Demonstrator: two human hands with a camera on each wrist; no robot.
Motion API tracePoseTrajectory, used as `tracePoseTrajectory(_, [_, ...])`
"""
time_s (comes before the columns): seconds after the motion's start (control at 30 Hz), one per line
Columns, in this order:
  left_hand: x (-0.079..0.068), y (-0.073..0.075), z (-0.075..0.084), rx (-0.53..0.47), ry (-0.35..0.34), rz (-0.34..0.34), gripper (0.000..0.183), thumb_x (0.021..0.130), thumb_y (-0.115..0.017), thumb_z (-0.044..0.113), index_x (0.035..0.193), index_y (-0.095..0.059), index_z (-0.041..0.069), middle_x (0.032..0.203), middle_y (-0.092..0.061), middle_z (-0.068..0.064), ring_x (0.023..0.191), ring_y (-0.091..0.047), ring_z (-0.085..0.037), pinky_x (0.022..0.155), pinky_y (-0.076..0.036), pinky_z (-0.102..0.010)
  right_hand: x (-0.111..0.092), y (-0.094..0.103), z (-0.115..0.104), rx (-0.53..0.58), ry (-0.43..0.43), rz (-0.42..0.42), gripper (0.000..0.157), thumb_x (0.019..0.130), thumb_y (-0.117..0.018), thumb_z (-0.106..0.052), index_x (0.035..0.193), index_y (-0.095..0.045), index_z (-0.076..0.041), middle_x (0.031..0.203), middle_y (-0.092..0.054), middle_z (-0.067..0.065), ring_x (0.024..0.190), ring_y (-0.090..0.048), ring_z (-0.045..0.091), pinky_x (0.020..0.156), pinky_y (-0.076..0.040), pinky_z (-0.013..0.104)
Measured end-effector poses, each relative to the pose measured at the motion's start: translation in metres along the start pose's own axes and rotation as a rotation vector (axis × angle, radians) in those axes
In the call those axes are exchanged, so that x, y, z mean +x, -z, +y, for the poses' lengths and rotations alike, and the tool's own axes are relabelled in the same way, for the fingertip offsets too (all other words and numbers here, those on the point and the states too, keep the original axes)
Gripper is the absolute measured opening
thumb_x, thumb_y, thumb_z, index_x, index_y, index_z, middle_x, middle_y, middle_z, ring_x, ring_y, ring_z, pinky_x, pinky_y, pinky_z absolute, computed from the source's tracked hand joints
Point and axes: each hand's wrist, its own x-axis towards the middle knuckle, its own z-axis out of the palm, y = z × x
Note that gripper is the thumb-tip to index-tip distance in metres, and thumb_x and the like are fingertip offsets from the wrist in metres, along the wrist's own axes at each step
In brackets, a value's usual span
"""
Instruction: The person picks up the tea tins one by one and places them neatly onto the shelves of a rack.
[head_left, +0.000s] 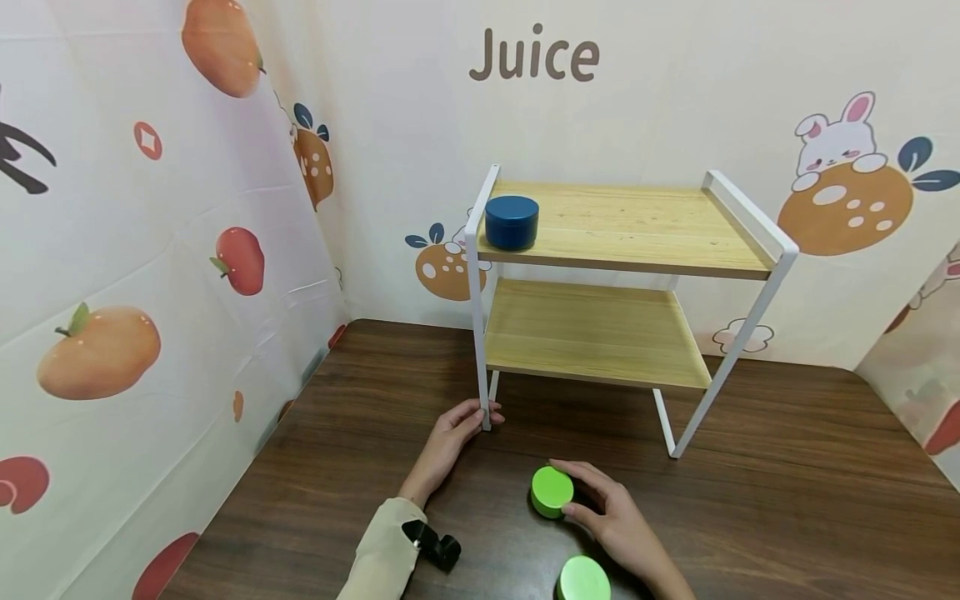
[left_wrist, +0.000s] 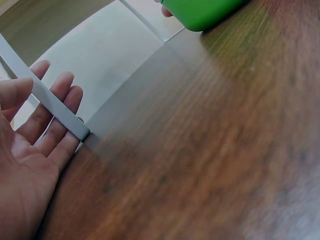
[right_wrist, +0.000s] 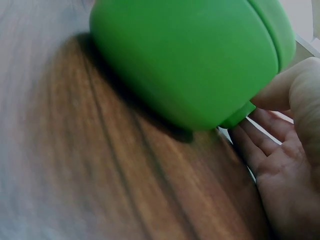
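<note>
My left hand (head_left: 448, 435) holds the front left leg (head_left: 480, 350) of a two-tier shelf near its foot. In the left wrist view, the thumb lies before the white leg and the fingers pass behind it. My right hand (head_left: 617, 518) pinches a small round green tin (head_left: 552, 492) between thumb and fingers on the table. Nearer me stands a second green tin (head_left: 583, 580), cut off by the frame's lower edge; it looms large in the right wrist view (right_wrist: 185, 60). A dark blue round tin (head_left: 512, 223) sits at the left of the upper shelf board (head_left: 622, 221).
The shelf's lower board (head_left: 592, 329) is light wood, between white metal side frames. Dark wood table (head_left: 795, 500) spreads around it. Printed cloth walls (head_left: 637, 125) with fruit and rabbit pictures close in the back and both sides.
</note>
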Motion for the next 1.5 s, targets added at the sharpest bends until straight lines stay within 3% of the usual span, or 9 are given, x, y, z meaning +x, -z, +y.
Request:
tracePoseTrajectory(0.33, [-0.0005,0.0017,0.0001,-0.003,-0.005,0.003,0.033,0.102,-0.049,0.027,0.124,-0.062,0.007,0.116,-0.066,-0.019,0.116,-0.058,-0.023,0.102,-0.04,-0.039,0.0015,-0.001,-0.0008,0.01,0.0,0.003,0.049,0.092,-0.065,-0.016,0.138,-0.052,-0.007,0.134,-0.056,0.007,0.124,-0.053,0.013,0.097,-0.042,0.018])
tracePoseTrajectory(0.6, [-0.0004,0.0015,0.0012,0.001,-0.018,0.002,0.031,0.102,-0.05,0.026,0.124,-0.063,0.008,0.115,-0.067,-0.018,0.115,-0.06,-0.021,0.098,-0.043,-0.031,0.0015,-0.001,-0.0001,0.028,-0.024,0.001,0.049,0.092,-0.065,-0.016,0.138,-0.052,-0.008,0.136,-0.055,0.007,0.127,-0.05,0.01,0.099,-0.04,0.016])
tracePoseTrajectory(0.83, [-0.0005,0.0029,-0.0014,0.03,-0.058,-0.006,0.033,0.103,-0.049,0.026,0.125,-0.061,0.005,0.113,-0.068,-0.016,0.113,-0.061,-0.02,0.096,-0.044,-0.03,0.0018,-0.0014,-0.0002,0.029,-0.017,0.0,0.049,0.092,-0.065,-0.017,0.138,-0.052,-0.007,0.136,-0.055,0.009,0.127,-0.05,0.011,0.099,-0.04,0.016])
tracePoseTrajectory(1.1, [-0.0001,0.0008,-0.0006,0.011,-0.014,-0.008,0.033,0.102,-0.049,0.027,0.125,-0.062,0.006,0.115,-0.067,-0.019,0.115,-0.059,-0.023,0.101,-0.041,-0.034,-0.0013,0.0001,-0.0018,0.027,-0.076,0.011,0.05,0.092,-0.065,-0.018,0.139,-0.052,-0.008,0.136,-0.055,0.005,0.127,-0.051,0.01,0.097,-0.042,0.017])
tracePoseTrajectory(1.5, [0.0001,0.0,0.001,0.0,-0.009,-0.004,0.031,0.102,-0.05,0.025,0.123,-0.063,0.007,0.114,-0.067,-0.018,0.115,-0.059,-0.022,0.101,-0.041,-0.034,-0.0031,0.0004,-0.0036,0.032,-0.08,0.013,0.05,0.092,-0.065,-0.017,0.139,-0.051,-0.008,0.136,-0.054,0.006,0.127,-0.051,0.011,0.098,-0.042,0.017])
